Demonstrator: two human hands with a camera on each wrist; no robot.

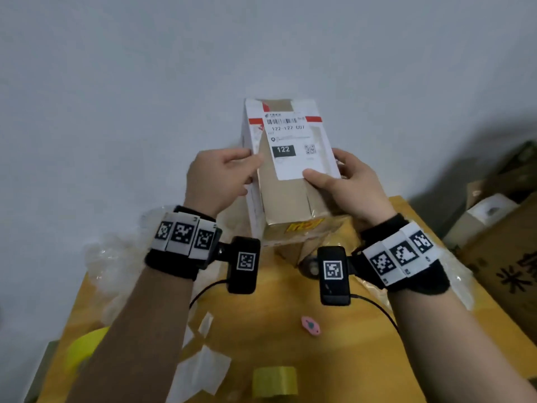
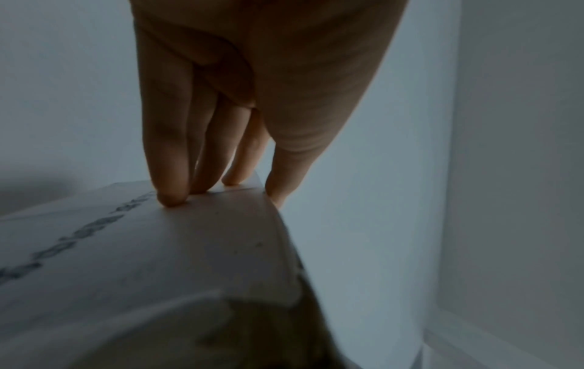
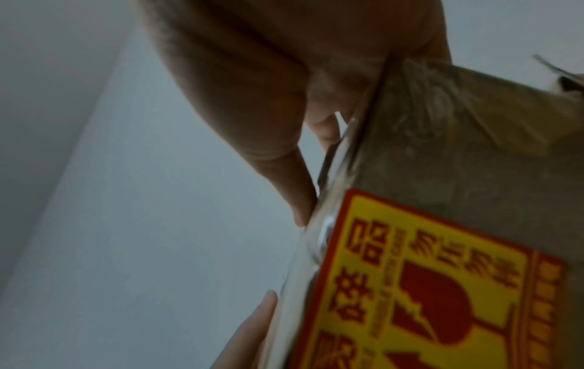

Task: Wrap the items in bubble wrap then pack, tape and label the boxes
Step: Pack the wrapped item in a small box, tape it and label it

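Observation:
I hold a taped cardboard box (image 1: 286, 196) up over the table with both hands, its far end tilted up. A white shipping label (image 1: 290, 146) marked 122 lies on its top face, and a yellow and red sticker (image 1: 305, 226) is on its near end. My left hand (image 1: 250, 170) grips the left edge, thumb on top and fingers (image 2: 170, 192) on the white side (image 2: 158, 249). My right hand (image 1: 325, 175) grips the right edge, with its thumb on the label's lower corner. The right wrist view shows the fingers (image 3: 300, 194) along the box edge beside the sticker (image 3: 426, 287).
On the yellow-brown table (image 1: 363, 359) lie a yellow tape roll (image 1: 274, 381), a small pink object (image 1: 311, 325), white paper scraps (image 1: 200, 370) and bubble wrap (image 1: 116, 257) at the left. Cardboard boxes (image 1: 499, 242) stand at the right. A plain wall is behind.

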